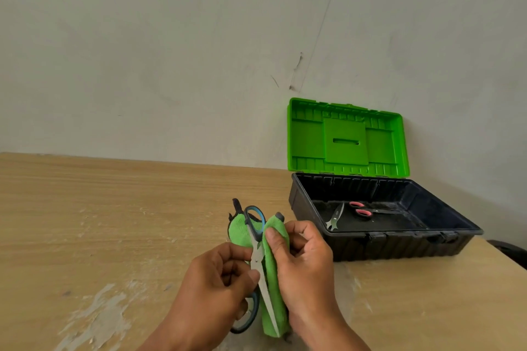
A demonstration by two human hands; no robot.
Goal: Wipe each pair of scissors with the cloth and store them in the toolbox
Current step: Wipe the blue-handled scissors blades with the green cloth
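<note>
**Wiping the Blue Scissors**

The blue scissors (263,285) were up in front of the person, just over the table, not in the box yet. They were spread open. One blue loop poked up at the top and the other hung low by the left wrist. A long shiny blade pointed down toward the person.

The green cloth (238,229) was wrapped around and behind the blades. The left hand (219,288) had its fingers curled and pinched the scissors near the middle, where the two halves cross. The right hand (305,259) was curled round the cloth, with the thumb pressing it next to the blade.

I think this was the wiping step for this pair. Next, the cloth would need to slide along each blade. The fingers should stay on the flat side, because the edge and the tip look sharp. After that, the scissors should be closed and carried to the right.

The toolbox (399,246) sat near the hands, on the right, with its green lid (346,139) standing open. Inside lay the red scissors (363,211) and a small metal pair (336,216). So those two looked done. There was room beside them.

The wooden table (114,208) had pale scuffed patches, and a plain wall (171,51) stood behind.
</note>
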